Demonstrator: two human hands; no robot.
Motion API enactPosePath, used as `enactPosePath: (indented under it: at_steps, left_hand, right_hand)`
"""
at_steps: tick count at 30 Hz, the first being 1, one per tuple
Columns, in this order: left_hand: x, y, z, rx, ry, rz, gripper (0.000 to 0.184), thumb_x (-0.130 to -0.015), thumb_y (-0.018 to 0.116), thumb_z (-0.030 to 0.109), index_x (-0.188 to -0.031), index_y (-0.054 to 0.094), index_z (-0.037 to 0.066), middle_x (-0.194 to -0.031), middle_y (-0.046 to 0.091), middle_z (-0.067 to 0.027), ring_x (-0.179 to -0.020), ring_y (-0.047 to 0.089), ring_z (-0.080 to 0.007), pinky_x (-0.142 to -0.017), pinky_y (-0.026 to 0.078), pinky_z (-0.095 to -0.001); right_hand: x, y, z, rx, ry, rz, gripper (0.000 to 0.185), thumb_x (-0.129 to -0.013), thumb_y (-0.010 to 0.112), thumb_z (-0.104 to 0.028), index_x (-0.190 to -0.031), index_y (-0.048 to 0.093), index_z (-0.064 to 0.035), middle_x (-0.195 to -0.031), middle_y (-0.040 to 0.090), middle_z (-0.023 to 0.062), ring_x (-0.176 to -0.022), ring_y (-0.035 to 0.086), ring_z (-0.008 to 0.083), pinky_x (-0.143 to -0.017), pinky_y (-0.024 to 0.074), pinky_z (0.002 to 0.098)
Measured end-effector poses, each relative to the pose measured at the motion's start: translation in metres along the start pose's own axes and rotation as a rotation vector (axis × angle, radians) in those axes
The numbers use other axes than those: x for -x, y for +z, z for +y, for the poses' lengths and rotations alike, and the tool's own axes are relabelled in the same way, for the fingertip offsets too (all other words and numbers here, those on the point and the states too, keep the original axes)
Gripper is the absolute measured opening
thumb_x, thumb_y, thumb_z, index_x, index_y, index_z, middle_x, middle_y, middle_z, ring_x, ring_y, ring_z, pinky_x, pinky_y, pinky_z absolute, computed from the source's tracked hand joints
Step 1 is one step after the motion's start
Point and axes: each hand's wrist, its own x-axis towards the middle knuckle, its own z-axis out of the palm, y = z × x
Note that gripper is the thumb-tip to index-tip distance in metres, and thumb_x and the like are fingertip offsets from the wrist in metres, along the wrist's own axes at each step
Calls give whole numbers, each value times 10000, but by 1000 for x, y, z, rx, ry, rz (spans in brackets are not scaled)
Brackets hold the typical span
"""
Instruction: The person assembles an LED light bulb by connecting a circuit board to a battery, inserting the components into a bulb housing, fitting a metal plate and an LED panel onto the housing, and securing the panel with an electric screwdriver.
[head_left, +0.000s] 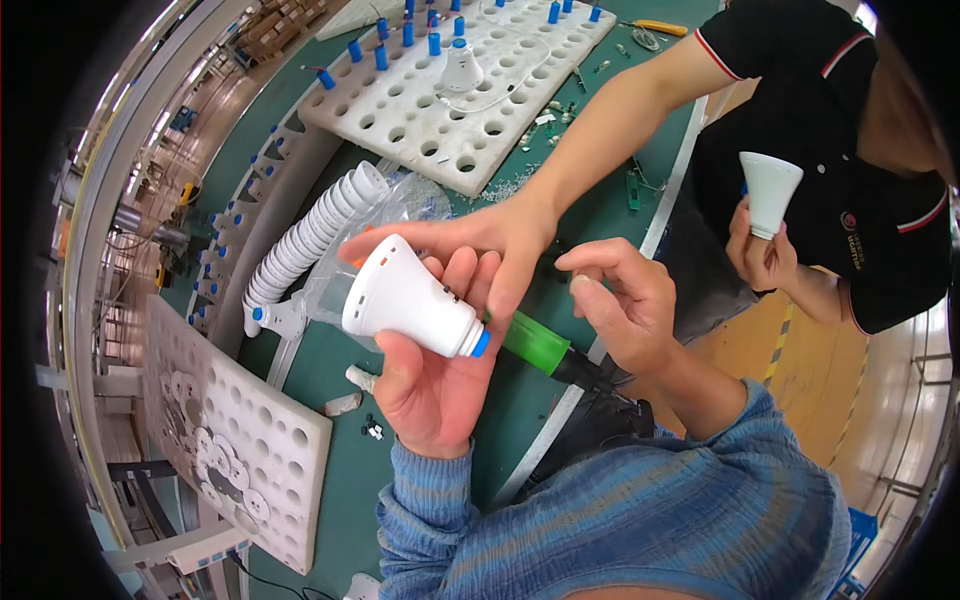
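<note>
My left hand (432,395) is closed around a white lamp housing (405,300), a flared bulb shape with a blue cap at its narrow end. The wide end tilts up and left, and small slots show on its side. To the right, my right hand (630,310) hovers with bent fingers, thumb and index finger slightly apart, nothing visible between them. A co-worker's hand (500,235) reaches over the lamp housing from above; whether it touches is hard to tell. Below that hand lies a green-handled tool (537,343) with a black end, near the bench edge.
The co-worker, in a black shirt, holds another white lamp housing (770,190). A holed white board (400,135) carries blue cylinders at the back. Stacked white cups (310,235) lie at left, above another holed board (270,430) with white discs. Small parts litter the green bench (530,415).
</note>
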Motion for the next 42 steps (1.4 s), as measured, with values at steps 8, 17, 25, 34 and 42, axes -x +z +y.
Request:
enactPosePath:
  at_steps: [8, 17, 25, 34, 42]
  left_hand:
    - [-2, -12, -6, 65, 15, 30, 705, -792, 741, 307, -1343, 374, 65, -1260, 481, -86, -1280, 395, -245, -1043, 346, -461]
    - [12, -8, 1, -475, 122, 147, 703, -748, 780, 194, -1322, 395, 64, -1225, 491, -86, -1172, 496, -245, -986, 422, -445]
    - [49, -10, 22, -880, 209, 283, 672, -676, 785, 158, -1251, 460, 31, -1188, 520, -113, -1142, 517, -284, -938, 442, -420]
    - [97, -26, 43, -872, 277, 476, 833, -704, 797, 237, -1368, 349, 10, -1169, 539, -136, -1105, 542, -269, -913, 458, -387]
    - [117, -37, 43, -972, 337, 541, 962, -696, 799, 241, -1437, 228, 14, -1250, 526, -175, -1159, 522, -249, -993, 394, -331]
  right_hand:
    - [2, -3, 8, 58, -69, -46, 118, -822, 616, -30, -935, 622, 3, -624, 533, 26, -537, 484, 80, -509, 383, 245]
    - [-6, 13, 8, -10, 8, 38, 235, -816, 619, -32, -1045, 580, 3, -851, 598, 94, -671, 579, 143, -618, 468, 264]
    - [-28, -18, 33, 513, -43, 119, 277, -810, 620, -65, -1081, 582, -26, -1011, 608, 133, -825, 620, 235, -797, 487, 341]
    - [-22, 21, 0, -583, -127, -1293, 174, -871, 631, -194, -979, 685, -69, -814, 682, 32, -845, 650, 214, -1047, 295, 512]
    - [-17, 43, -26, -300, -53, -1387, 562, -772, 725, -203, -1294, 527, -134, -591, 583, -6, -542, 605, 203, -972, 391, 514]
